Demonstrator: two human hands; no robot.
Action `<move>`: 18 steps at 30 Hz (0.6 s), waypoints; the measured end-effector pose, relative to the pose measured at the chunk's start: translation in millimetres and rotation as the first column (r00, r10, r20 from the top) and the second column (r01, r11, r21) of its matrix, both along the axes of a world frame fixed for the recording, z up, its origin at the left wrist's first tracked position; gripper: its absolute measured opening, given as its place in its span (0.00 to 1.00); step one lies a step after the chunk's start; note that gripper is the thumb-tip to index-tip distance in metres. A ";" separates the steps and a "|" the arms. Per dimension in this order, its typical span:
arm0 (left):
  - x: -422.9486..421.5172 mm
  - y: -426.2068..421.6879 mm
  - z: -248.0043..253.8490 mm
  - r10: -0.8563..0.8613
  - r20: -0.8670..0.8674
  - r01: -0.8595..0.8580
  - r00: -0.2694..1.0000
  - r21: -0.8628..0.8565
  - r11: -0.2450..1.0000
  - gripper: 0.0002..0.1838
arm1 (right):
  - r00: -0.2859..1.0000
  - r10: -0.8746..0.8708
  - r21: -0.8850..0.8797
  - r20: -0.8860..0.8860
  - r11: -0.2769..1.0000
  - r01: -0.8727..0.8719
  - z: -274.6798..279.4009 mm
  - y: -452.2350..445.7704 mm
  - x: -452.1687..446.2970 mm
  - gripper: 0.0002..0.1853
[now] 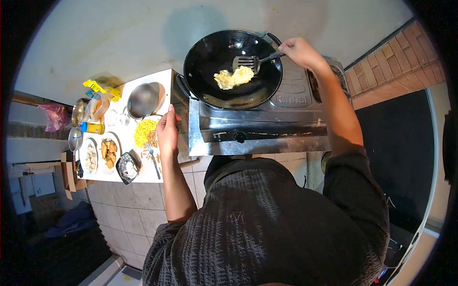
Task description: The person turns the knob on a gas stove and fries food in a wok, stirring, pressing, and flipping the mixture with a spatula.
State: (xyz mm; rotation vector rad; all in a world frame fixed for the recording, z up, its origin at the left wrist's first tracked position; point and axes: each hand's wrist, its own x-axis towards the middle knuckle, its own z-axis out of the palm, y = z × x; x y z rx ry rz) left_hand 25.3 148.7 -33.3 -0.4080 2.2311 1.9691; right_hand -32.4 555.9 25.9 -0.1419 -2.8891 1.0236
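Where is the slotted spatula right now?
In the head view, the slotted spatula reaches into the right side of the black wok, next to the egg; the right hand grips it.

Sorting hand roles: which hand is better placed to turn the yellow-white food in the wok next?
Right, I'd judge. The right hand grips the spatula, which reaches into the wok right by the yellow-white food. The left hand is off to the side, near the white table.

a pink bag (55,117) shows at left, brickwork (396,62) at right.
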 end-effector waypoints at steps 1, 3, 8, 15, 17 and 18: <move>0.2 -0.1 0.6 0.006 0.001 -0.006 1.000 -0.012 1.000 0.25 | 1.000 0.000 0.006 -0.011 1.000 0.000 7.0 0.3 4.9 0.15; 0.6 0.3 2.7 0.007 0.008 -0.007 1.000 -0.011 1.000 0.25 | 1.000 -0.004 0.013 -0.021 1.000 0.004 14.9 3.1 11.2 0.15; -1.6 7.0 9.3 -0.003 0.010 0.003 1.000 -0.011 1.000 0.24 | 0.998 0.055 0.021 -0.007 0.998 -0.055 25.2 9.4 24.6 0.16; -6.1 9.2 6.8 -0.038 0.002 0.038 0.999 -0.010 0.999 0.24 | 0.995 0.103 0.016 -0.010 0.995 -0.103 33.5 8.8 39.5 0.15; -6.8 9.6 5.8 -0.046 0.008 0.046 0.999 -0.004 0.999 0.24 | 0.991 0.131 -0.020 -0.023 0.991 -0.131 39.0 3.6 44.2 0.15; -7.2 9.7 4.4 -0.040 0.002 0.040 0.999 -0.004 0.999 0.24 | 0.991 0.129 -0.021 -0.023 0.991 -0.129 42.4 -0.2 46.9 0.15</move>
